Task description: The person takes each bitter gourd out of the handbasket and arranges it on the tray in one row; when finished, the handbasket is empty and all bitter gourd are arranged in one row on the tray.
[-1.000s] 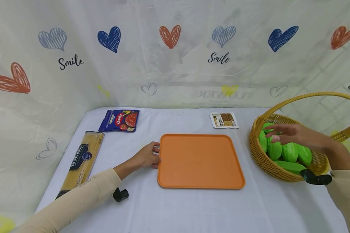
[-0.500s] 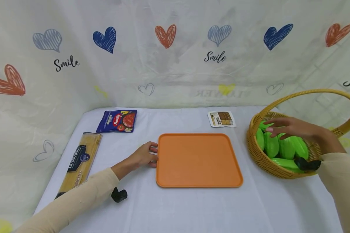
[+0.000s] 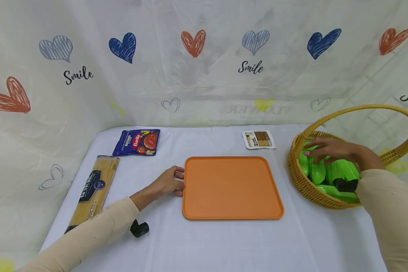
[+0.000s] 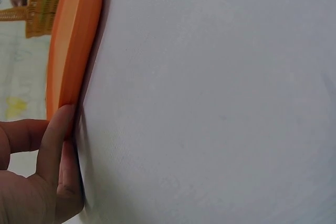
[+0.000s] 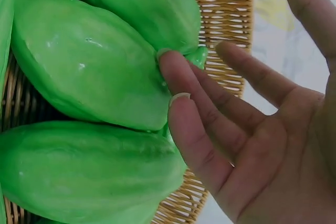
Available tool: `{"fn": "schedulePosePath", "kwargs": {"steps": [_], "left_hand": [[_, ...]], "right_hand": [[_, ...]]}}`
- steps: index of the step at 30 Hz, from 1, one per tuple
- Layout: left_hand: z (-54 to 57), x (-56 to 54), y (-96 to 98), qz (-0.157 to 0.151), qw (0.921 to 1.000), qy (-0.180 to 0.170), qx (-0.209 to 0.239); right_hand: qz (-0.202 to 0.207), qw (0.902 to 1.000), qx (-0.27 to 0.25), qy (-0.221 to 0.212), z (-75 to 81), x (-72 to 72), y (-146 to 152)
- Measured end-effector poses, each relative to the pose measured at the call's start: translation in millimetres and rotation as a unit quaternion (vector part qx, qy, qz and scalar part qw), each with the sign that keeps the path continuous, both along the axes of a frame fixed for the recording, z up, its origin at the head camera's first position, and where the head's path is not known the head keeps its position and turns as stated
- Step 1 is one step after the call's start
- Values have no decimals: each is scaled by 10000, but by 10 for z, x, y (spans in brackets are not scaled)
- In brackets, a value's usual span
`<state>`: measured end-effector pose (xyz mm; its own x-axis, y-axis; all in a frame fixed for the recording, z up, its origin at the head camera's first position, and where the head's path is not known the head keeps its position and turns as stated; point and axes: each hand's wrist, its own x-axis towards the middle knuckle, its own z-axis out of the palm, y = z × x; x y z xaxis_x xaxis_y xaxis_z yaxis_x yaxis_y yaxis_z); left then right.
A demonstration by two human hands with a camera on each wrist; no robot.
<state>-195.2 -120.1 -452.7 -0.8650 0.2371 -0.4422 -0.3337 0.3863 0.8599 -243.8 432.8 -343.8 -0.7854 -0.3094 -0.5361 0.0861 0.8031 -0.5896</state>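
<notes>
My left hand [image 3: 167,182] is at the left edge of an orange tray [image 3: 232,188] lying flat on the white cloth. In the left wrist view its fingers [image 4: 55,135] pinch the tray's rim [image 4: 76,40]. On the right, my right hand [image 3: 334,151] reaches over a wicker basket [image 3: 300,187] of several shiny green, ribbed gourd-like fruits [image 3: 316,172]. Up close, the right fingers [image 5: 191,140] are spread and slightly bent, their tips right at the end of one fruit [image 5: 89,61]. No fruit lies in that palm.
A spaghetti pack [image 3: 93,192] lies at the left, with a blue Barilla pouch [image 3: 137,142] behind it. At the back stands a small white-and-brown packet [image 3: 258,139], lying flat. The basket's tall handle [image 3: 360,107] arches over the right arm. A heart-printed sheet [image 3: 204,83] hangs behind.
My right hand has moved left and slightly lower, deeper over the fruits in the basket. The left hand stays at the tray's edge. The head view has shifted slightly.
</notes>
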Motion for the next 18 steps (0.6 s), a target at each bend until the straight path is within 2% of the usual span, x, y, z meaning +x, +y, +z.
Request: {"fn": "schedulePosePath", "kwargs": {"steps": [10,18], "left_hand": [[6,0,-3,13,10000,-21,64],[14,5,1,7,10000,-57,-13]], "right_hand": [[67,9988,338,-345,-77,-124,-86],[174,9982,168,-548,-108,-165,-52]]}}
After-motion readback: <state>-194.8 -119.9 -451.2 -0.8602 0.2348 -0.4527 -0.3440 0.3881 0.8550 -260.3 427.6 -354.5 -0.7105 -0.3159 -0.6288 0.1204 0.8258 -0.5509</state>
